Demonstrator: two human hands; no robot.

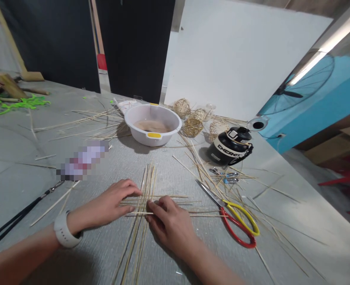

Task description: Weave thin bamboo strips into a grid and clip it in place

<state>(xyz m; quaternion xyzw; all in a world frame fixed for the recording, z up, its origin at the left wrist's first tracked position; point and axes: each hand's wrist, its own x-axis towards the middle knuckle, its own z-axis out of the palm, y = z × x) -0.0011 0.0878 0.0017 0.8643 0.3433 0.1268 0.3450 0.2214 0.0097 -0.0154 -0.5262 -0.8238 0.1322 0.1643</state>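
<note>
Thin bamboo strips (145, 186) lie crossed on the grey table (169, 166), several running away from me and a few laid across them. My left hand (109, 204) rests flat on the left ends of the cross strips, fingers stretched out. My right hand (170, 221) presses its fingertips together on the crossing point of the strips, pinching or holding one down. A white watch band (62, 230) circles my left wrist.
Scissors with red and yellow handles (234, 215) lie right of my hands. Behind stand a white basin (153, 124) with liquid, small woven bamboo balls (193, 118), a black bottle (230, 148), metal clips (225, 176) and loose strips. A black lanyard (20, 215) lies left.
</note>
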